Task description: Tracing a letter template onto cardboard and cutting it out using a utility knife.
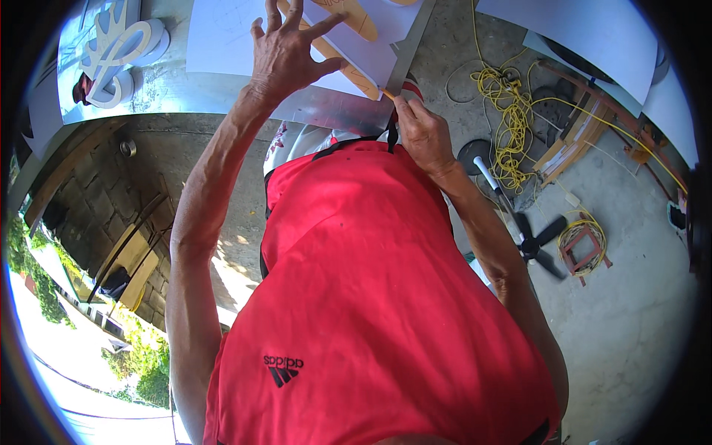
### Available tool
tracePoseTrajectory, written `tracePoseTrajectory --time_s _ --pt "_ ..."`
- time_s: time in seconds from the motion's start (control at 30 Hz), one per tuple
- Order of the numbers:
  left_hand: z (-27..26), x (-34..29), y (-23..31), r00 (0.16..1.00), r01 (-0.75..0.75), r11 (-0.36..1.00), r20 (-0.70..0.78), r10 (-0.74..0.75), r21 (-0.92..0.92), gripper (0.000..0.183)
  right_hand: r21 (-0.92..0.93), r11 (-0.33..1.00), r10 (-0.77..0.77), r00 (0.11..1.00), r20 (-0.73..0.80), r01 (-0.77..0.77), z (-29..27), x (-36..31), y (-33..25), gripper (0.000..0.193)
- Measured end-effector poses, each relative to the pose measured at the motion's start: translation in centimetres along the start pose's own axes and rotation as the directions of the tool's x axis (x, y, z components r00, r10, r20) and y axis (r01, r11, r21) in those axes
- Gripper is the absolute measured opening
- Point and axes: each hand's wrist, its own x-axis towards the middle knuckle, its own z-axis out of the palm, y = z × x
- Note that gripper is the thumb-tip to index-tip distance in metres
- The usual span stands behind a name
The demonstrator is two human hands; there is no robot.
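Observation:
My left hand (285, 55) lies with its fingers spread over a long tan piece with a rounded end (360, 80), which rests on a white sheet (222, 41). In my right hand (424, 137) is a thin orange-brown stick that looks like a pencil (387, 94), its tip beside the rounded end of the tan piece. Pencil-like marks show on that piece. A second tan piece (360, 21), with dark writing, lies farther up the sheet, partly cut off by the picture's edge.
The sheet lies on a shiny metal tabletop (315, 113). White cut-out lettering (122, 59) stands at its left. On the concrete floor to my right are a tangled yellow cord (508, 111), a fan with dark blades (532, 245) and a reddish frame wound with cord (584, 250).

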Motion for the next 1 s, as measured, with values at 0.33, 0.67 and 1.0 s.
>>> tracePoseTrajectory --time_s 0.33,0.67,1.0 --pt "2.0 0.3 -1.2 0.951 -0.214 0.964 -0.194 0.243 0.159 0.075 -0.026 0.993 0.11 0.984 -0.138 -0.115 2.8 -1.7 -1.8 0.038" --pt "2.4 0.5 -1.6 0.937 -0.243 0.951 -0.21 0.281 0.19 0.078 0.039 0.993 0.116 0.963 -0.243 -0.11 4.4 -2.9 -2.2 0.029" --pt "1.6 0.1 -1.2 0.989 -0.119 0.993 -0.093 0.117 -0.015 0.083 0.106 0.977 0.21 0.927 -0.312 -0.185 4.5 -2.8 -1.8 0.023"
